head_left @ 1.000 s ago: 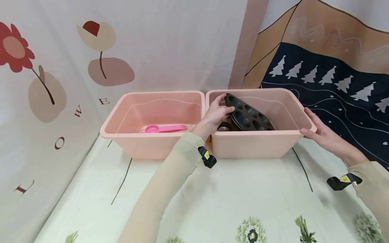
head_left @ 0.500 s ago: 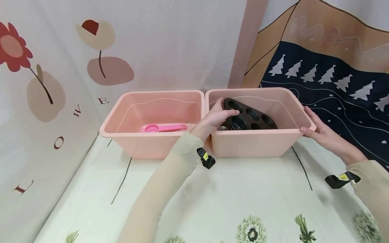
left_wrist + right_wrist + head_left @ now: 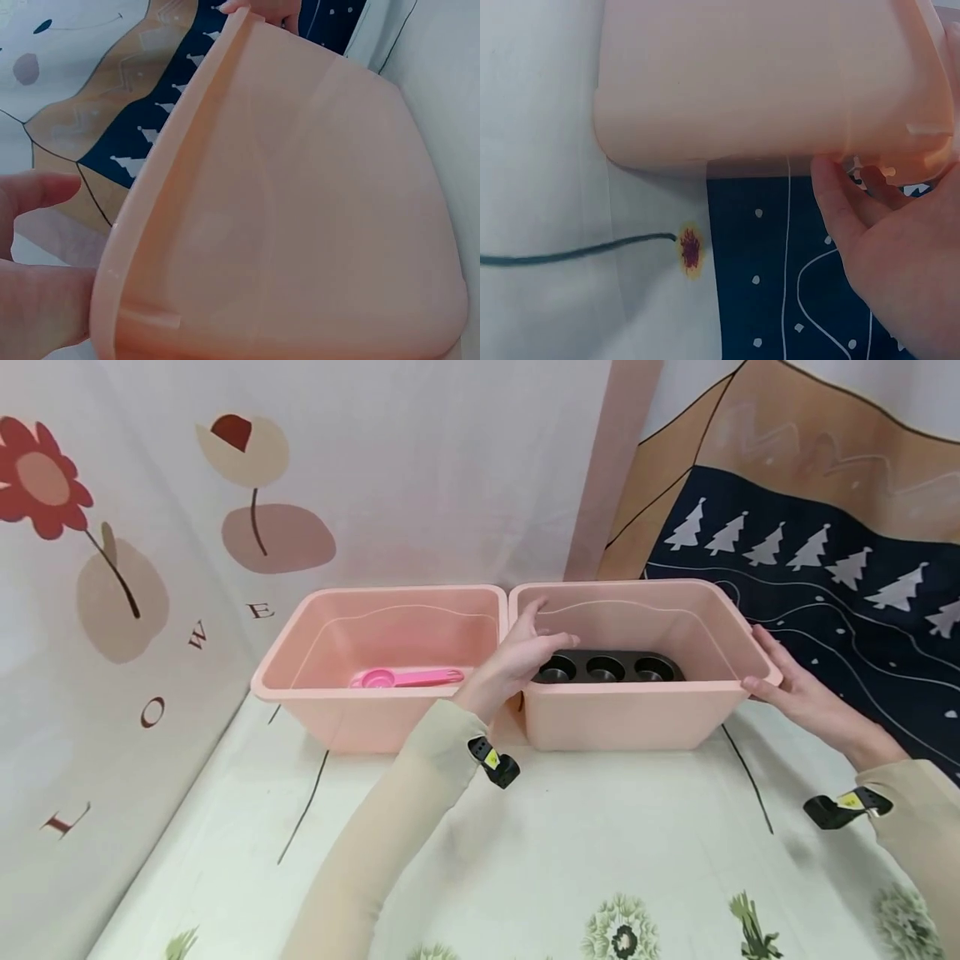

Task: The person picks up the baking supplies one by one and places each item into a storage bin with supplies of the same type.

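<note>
A dark muffin tin [image 3: 629, 660] lies in the right pink plastic bin [image 3: 611, 717], its lower part hidden behind the bin's front wall. My left hand [image 3: 516, 662] hovers over that bin's left end with thumb and fingers spread, holding nothing. In the left wrist view, the thumb and a finger [image 3: 46, 189] show beside the bin's rim. At the right end, my right hand [image 3: 813, 697] holds the bin by its corner, thumb at the front rim and fingers against the outer side. The right wrist view shows fingers [image 3: 840, 196] touching the outside wall.
A matching left pink bin [image 3: 375, 718] stands close beside the right one. Inside it lies a pink measuring spoon [image 3: 378, 678] with another slim pink piece. Both bins rest on a pale printed cloth [image 3: 570, 843], with a patterned curtain [image 3: 435, 468] behind.
The muffin tin has gone from tilted in my left hand to lying lower and level in the right bin. My left hand has let go of it; the right hand stays at the corner.
</note>
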`<state>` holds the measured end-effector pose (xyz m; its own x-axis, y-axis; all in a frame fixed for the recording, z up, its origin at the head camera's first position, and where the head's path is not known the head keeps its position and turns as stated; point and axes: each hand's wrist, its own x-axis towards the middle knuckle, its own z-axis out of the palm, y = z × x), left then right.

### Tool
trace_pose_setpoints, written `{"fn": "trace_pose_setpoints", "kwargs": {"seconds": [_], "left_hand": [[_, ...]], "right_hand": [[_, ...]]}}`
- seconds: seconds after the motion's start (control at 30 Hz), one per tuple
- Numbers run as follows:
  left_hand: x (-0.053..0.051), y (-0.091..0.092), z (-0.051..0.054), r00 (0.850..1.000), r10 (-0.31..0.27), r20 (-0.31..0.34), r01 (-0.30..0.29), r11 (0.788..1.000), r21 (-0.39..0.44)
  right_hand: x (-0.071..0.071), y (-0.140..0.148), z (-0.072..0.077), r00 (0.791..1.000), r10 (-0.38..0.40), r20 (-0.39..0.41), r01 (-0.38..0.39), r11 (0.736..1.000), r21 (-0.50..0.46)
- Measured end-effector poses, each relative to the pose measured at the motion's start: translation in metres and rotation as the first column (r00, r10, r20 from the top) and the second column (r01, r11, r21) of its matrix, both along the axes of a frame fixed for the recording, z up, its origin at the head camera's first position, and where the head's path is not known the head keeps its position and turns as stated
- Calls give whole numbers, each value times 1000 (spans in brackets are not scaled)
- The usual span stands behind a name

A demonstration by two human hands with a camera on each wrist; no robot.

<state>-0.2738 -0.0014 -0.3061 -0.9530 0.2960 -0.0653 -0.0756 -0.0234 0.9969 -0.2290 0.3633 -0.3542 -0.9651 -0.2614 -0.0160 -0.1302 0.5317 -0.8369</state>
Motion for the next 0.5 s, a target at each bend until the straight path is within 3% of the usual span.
{"fn": "trace_pose_setpoints", "kwargs": {"seconds": [0.23,0.37,0.5], "left_hand": [[13,-14,3,1000,-29,8,29,999,-15],[22,-25,2,994,-72,-77,67,995,-74],[29,-37,1,987,-55,-149,44,996,-79]], "right_hand": [[2,1,-4,1000,-11,-18,11,1000,27],[4,2,-6,999,-14,-42,16,998,55],[3,0,-6,997,-28,-67,32,998,63]]}}
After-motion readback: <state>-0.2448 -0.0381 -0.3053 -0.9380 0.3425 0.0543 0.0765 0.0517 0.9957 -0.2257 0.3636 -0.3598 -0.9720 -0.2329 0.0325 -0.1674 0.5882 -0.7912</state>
